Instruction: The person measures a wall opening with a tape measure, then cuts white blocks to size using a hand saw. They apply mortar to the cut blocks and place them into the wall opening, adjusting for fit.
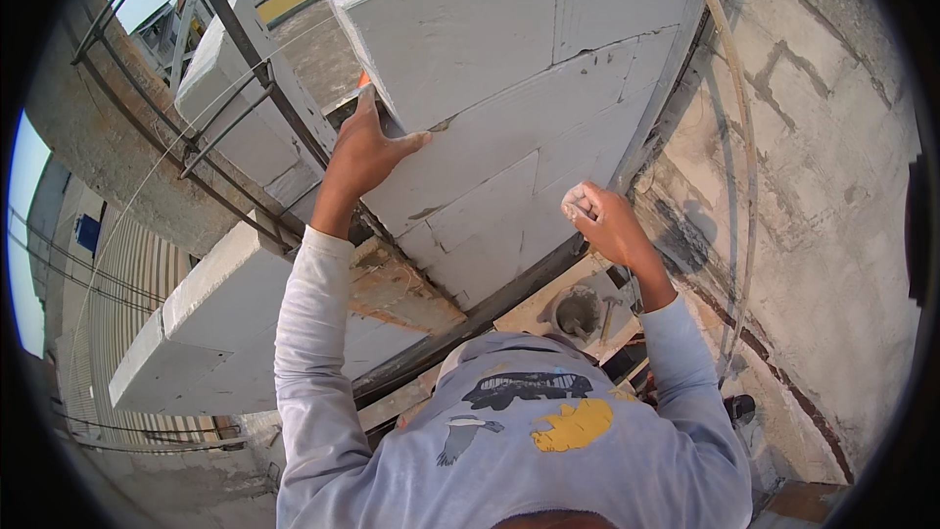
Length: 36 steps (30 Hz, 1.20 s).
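Note:
In front of me stands a wall of large pale grey blocks (490, 69), with thin joints and a few chipped spots. My left hand (368, 152) is at the wall's left end, fingers stretched up along the edge and thumb spread across the block face. A small orange piece (364, 78) shows by its fingertips; most of it is hidden behind the wall. My right hand (609, 225) hangs before the lower right of the wall, apart from it. Its fingers are curled closed and dusted white; whatever they may hold is hidden.
Dark steel rebar (245, 34) with ties rises at the left, beside more blocks (211, 333). A bucket (578, 312) of grey material and a hammer (609, 313) are below my right hand. A rough plastered wall (813, 186) with a hanging hose (739, 118) bounds the right.

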{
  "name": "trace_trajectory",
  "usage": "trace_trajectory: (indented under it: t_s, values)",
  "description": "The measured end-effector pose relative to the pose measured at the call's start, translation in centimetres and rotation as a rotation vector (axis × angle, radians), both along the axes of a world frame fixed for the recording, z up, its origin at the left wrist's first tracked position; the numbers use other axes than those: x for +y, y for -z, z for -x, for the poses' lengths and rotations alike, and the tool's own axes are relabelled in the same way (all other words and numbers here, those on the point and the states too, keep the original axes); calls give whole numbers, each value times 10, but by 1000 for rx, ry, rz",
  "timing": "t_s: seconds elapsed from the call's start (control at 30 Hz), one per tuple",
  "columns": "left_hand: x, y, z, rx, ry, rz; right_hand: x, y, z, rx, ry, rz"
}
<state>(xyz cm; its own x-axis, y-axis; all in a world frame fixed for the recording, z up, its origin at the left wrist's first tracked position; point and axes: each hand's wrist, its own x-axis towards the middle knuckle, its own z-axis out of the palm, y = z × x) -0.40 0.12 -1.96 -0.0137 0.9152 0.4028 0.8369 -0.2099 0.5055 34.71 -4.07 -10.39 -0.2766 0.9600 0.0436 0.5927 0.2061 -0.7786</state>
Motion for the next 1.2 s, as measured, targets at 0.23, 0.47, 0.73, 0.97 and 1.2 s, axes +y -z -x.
trace_trajectory:
  t_s: [0.23, 0.47, 0.73, 0.97, 1.2]
  values:
    - [2, -7, 2, 65, -33, 67, -17, 140, -78, 54, 185, 166]
    - [0, -9, -13, -58, 28, 64, -28, 217, -114, -139, 101, 168]
    - [2, -5, -8, 35, -35, 65, -35, 259, -139, -130, 94, 158]
    - [-7, -10, -1, 23, -49, 87, -31, 264, -133, -129, 65, 147]
    - [7, -6, -33, 59, -57, 172, -39, 294, -153, -184, 138, 212]
